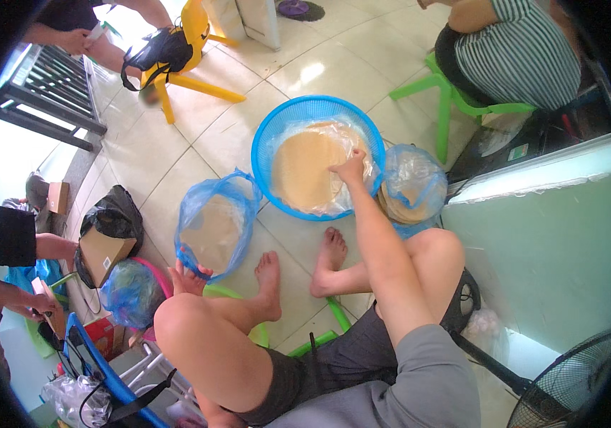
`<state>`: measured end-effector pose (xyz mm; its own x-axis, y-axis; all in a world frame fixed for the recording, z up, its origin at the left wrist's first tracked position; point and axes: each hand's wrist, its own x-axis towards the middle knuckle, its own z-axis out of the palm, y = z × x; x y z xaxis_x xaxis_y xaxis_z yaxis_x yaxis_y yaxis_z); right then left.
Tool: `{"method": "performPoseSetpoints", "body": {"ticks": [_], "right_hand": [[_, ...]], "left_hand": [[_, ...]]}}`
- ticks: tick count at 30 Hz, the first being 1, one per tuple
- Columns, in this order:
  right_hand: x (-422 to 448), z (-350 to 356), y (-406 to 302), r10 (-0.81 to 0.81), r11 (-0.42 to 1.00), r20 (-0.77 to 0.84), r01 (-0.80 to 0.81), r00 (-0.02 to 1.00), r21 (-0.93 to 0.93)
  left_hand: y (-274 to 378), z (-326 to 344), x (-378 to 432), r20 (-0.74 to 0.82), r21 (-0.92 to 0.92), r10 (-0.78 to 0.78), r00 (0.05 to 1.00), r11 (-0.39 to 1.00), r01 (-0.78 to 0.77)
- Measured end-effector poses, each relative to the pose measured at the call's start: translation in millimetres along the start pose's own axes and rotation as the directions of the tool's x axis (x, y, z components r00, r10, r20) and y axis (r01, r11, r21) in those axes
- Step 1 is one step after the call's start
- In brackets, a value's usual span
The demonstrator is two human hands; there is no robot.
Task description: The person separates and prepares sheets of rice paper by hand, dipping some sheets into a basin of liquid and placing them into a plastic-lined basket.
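My right hand (351, 167) reaches into a round blue plastic basket (262, 179) on the floor. Its thumb and fingers rest at the right part of a stack of thin, round, tan sheets (303, 171), beside crumpled clear plastic (356, 136) that lines the basket. Whether the fingers pinch anything there cannot be told. Low on the left, my left hand (190, 277) has the rim of a translucent blue plastic bag (252, 235) hooked in its fingers. Flat, pale tan sheets (212, 235) lie inside that open bag.
Against the basket's right side sits another blue bag (415, 171) over round sheets. A fan (567, 380) stands lower right. A person on a green chair (444, 107), a yellow chair (193, 80) with a black bag, and a person handling cardboard (105, 254) surround me.
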<state>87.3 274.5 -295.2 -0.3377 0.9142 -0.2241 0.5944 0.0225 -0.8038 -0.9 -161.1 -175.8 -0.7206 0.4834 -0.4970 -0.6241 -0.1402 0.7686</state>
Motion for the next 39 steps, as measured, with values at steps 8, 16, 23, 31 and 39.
{"method": "performPoseSetpoints", "body": {"ticks": [8,16,23,31,39], "right_hand": [[-4.3,-4.7,-13.5,0.165,0.843,0.396,-0.337,0.903,0.418],[-15.1,-34.3,11.3,-0.062,0.392,0.676,-0.606,0.734,0.693],[-48.0,5.0,1.0,-0.198,0.397,0.793,-0.693,0.576,0.602],[-112.3,61.5,-67.0,0.246,0.894,0.944,-0.429,0.22,-0.133],[-165.5,177.8,-56.3,0.194,0.56,0.904,-0.8,0.38,0.216]], "left_hand": [[-7.4,-5.1,6.4,0.006,-0.077,0.012,1.0,0.997,-0.011],[-13.7,-8.1,14.4,0.059,-0.141,0.064,0.996,0.988,-0.056],[0.5,8.3,7.5,0.031,-0.105,0.097,0.995,0.99,-0.094],[-7.8,-8.7,1.3,-0.054,0.014,0.14,0.989,0.99,-0.139],[-20.5,4.3,-9.7,0.162,0.161,0.018,0.987,0.986,-0.045]]}}
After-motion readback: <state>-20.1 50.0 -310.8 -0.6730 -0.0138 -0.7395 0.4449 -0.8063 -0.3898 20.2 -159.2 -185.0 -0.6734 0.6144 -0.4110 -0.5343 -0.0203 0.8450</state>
